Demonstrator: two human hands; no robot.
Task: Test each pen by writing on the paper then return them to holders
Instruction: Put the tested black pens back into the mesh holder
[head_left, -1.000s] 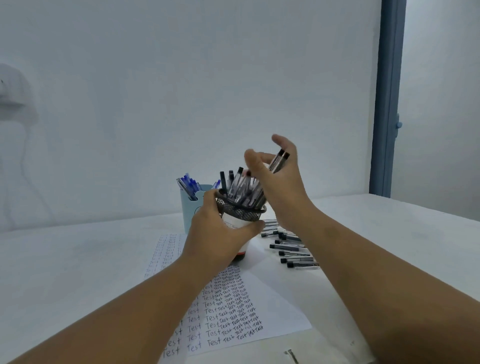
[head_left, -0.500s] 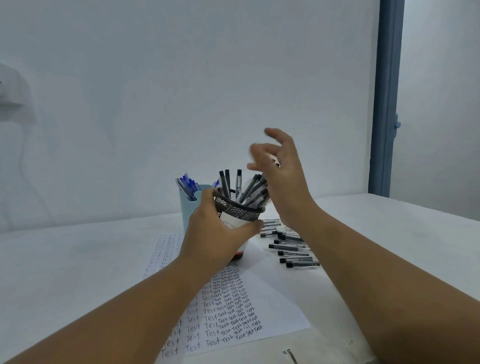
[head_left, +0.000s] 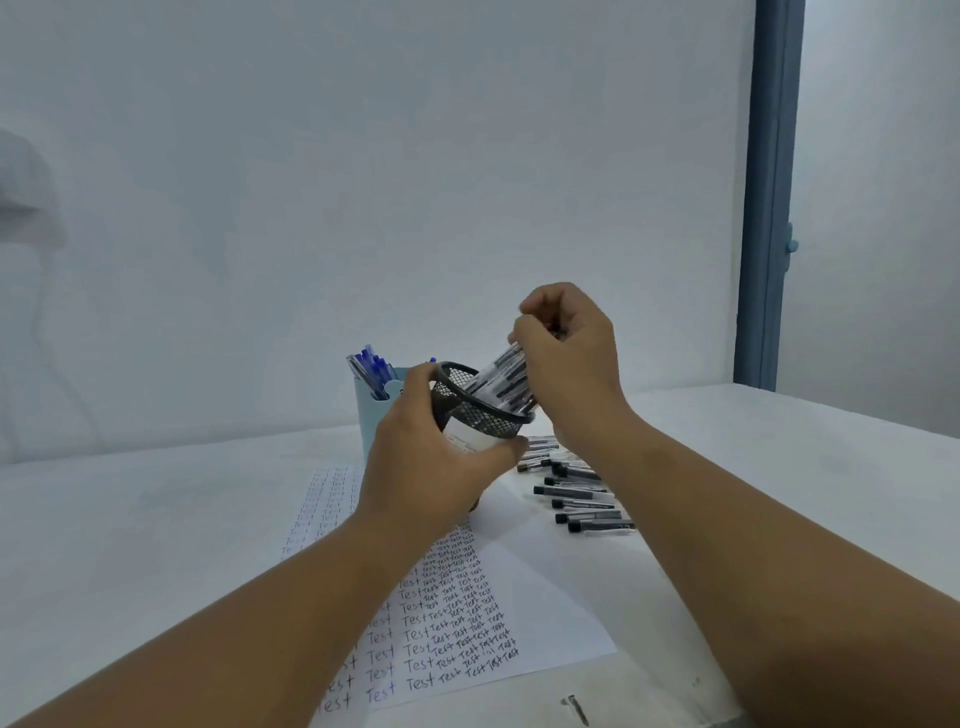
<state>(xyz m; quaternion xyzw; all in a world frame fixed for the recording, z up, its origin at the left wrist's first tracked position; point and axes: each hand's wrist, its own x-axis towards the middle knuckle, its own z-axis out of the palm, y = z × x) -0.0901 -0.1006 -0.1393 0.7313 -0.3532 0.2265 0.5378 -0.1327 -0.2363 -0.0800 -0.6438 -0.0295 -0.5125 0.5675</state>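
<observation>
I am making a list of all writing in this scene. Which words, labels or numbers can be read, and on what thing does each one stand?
"Test": handwritten many times, in rows and columns, on the paper.
White label on the mesh pen holder: some faint print, too small and blurred to read.
Loose black pens on the table: no readable marking.
Blue holder: no text visible.

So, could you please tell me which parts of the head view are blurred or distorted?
Head view: the black pens in the mesh holder smear with motion under the right hand; the writing on the paper stays legible; wide-angle distortion tilts the blue door frame; lighting is soft and even.
</observation>
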